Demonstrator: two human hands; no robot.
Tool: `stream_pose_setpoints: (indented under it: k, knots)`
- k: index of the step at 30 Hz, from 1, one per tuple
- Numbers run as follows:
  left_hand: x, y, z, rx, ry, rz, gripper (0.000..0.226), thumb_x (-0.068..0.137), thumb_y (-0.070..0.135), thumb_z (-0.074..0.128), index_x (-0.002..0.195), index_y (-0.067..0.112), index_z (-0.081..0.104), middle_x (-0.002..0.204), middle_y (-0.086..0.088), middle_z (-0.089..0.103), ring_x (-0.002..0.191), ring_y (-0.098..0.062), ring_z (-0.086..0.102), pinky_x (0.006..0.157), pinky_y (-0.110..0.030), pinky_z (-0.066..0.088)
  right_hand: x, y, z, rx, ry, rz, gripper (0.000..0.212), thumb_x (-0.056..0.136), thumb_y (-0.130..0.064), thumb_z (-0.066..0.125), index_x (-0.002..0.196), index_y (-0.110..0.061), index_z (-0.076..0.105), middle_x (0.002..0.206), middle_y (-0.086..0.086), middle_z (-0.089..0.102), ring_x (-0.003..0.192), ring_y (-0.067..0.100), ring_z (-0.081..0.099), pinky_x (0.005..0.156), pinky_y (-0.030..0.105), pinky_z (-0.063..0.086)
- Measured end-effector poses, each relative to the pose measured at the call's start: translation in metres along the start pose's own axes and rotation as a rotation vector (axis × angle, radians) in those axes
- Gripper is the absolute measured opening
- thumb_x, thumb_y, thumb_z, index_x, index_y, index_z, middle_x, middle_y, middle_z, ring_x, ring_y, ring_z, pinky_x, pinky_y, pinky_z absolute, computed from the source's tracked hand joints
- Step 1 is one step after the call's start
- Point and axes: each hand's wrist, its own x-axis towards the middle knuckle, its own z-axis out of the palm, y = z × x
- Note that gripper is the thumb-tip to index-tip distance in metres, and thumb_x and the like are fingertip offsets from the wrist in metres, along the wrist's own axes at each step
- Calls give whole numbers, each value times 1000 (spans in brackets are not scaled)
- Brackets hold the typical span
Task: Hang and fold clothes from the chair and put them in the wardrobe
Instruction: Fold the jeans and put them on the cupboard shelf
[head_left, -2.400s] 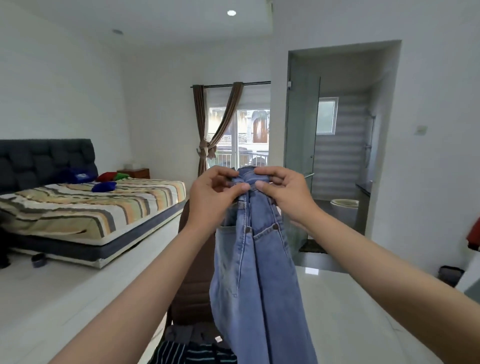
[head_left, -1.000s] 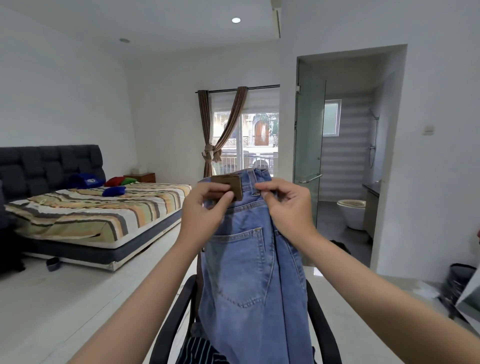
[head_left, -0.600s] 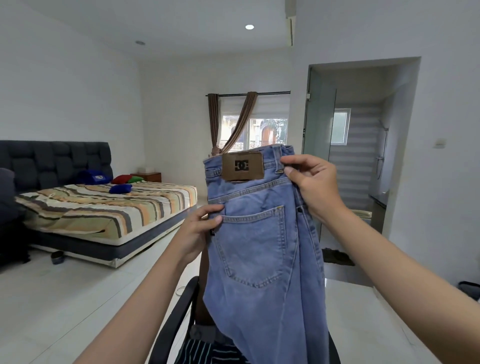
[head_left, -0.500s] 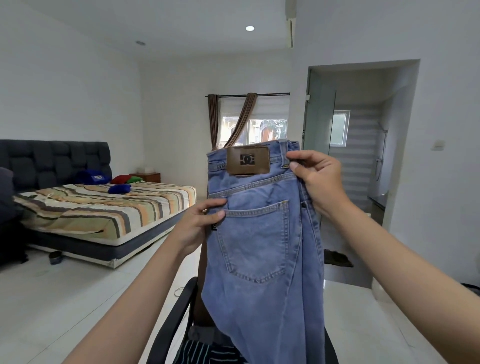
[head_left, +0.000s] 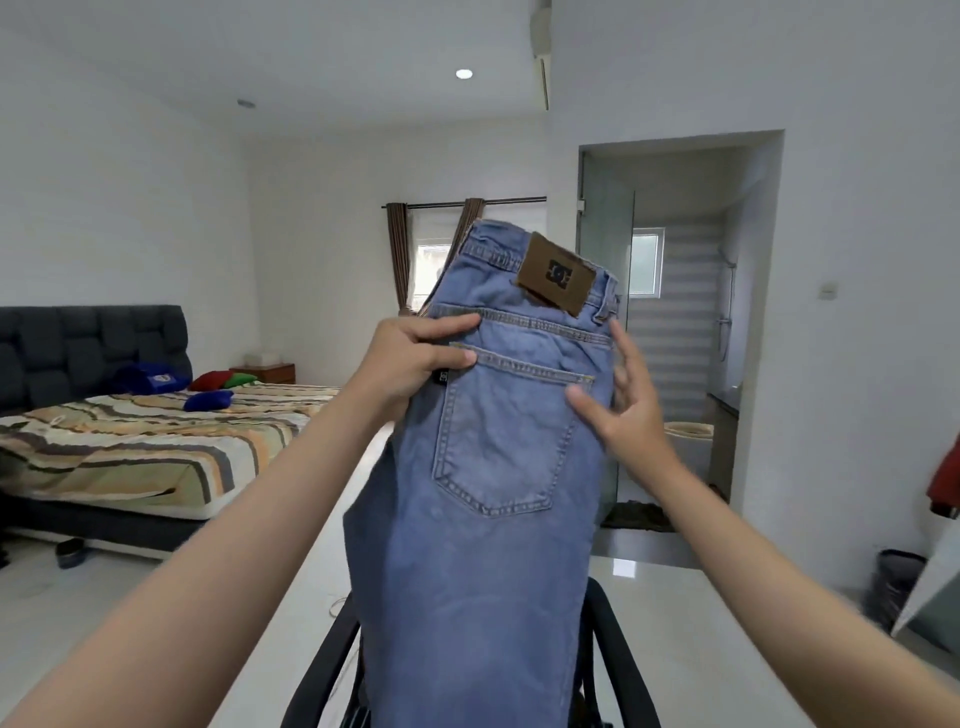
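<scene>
Holding the blue jeans (head_left: 483, 467) up in front of me, I see them folded lengthwise, back pocket and brown patch (head_left: 555, 274) facing the camera, legs hanging down over the black chair (head_left: 322, 670). My left hand (head_left: 410, 358) has its grip pinched on their left edge just below the waistband. My right hand (head_left: 621, 400) lies against the right edge, fingers straight and spread, gripping nothing. The bed (head_left: 140, 441) stands well apart at left.
</scene>
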Motion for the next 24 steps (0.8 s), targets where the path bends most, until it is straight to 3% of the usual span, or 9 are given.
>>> stream_pose_setpoints:
  k: [3,5,8,11,13,16,19,22,24]
  knots:
    - [9,10,0,13,-20,-10,50,67,-17,69,108,11,67,78,10,73,74,-5,67,69,-16,53,-42,33,10,-76,-16,74,84,78,-42,70,143,-52,19,132,-4,53,111,16,60,88,31,52]
    - [15,17,-4,1,-6,-20,49,67,-18,68,107,10,68,82,5,73,75,-8,67,69,-18,54,-70,50,26,-99,-45,89,80,82,-43,67,146,-47,20,139,-5,48,120,19,55,92,30,48]
    - [20,24,-10,-19,13,-41,48,67,-17,67,107,10,69,94,-3,71,81,-14,66,73,-21,56,-92,56,48,-108,-78,-14,63,89,-27,63,146,-26,33,150,-6,38,137,20,39,110,40,35]
    - [23,23,-22,-21,43,-58,49,68,-16,67,110,8,67,98,-4,70,83,-15,66,81,-25,56,-81,37,62,-11,-35,4,44,90,-4,59,131,-19,52,134,-15,56,128,10,49,108,27,38]
    - [25,23,-34,-25,68,-75,45,68,-15,67,106,9,69,99,-5,70,86,-17,66,85,-28,55,-71,17,65,247,1,168,35,86,-8,66,119,-19,62,123,-11,65,119,11,57,103,29,45]
    - [27,22,-53,-14,97,-105,40,71,-12,67,103,13,69,100,-4,69,88,-17,66,85,-26,55,-55,-3,65,518,-19,334,45,68,-22,83,110,-18,68,116,1,69,108,14,63,90,26,53]
    - [26,13,-66,-23,123,-153,38,75,-9,66,107,11,68,100,-4,68,86,-16,65,79,-22,56,-40,-17,65,520,12,345,37,76,-5,69,111,-15,66,114,2,69,106,16,64,90,27,53]
    - [22,-6,-77,-53,140,-217,39,80,-5,63,117,9,64,108,-7,66,86,-15,64,79,-21,55,-27,-21,64,455,62,329,37,78,-4,67,113,-16,67,118,3,68,111,20,62,94,34,51]
    - [16,-19,-81,-76,136,-264,39,85,-2,60,121,10,61,114,-8,65,88,-14,63,81,-21,54,-19,-21,64,450,70,336,34,82,-1,63,112,-16,67,115,1,69,106,18,64,90,29,53]
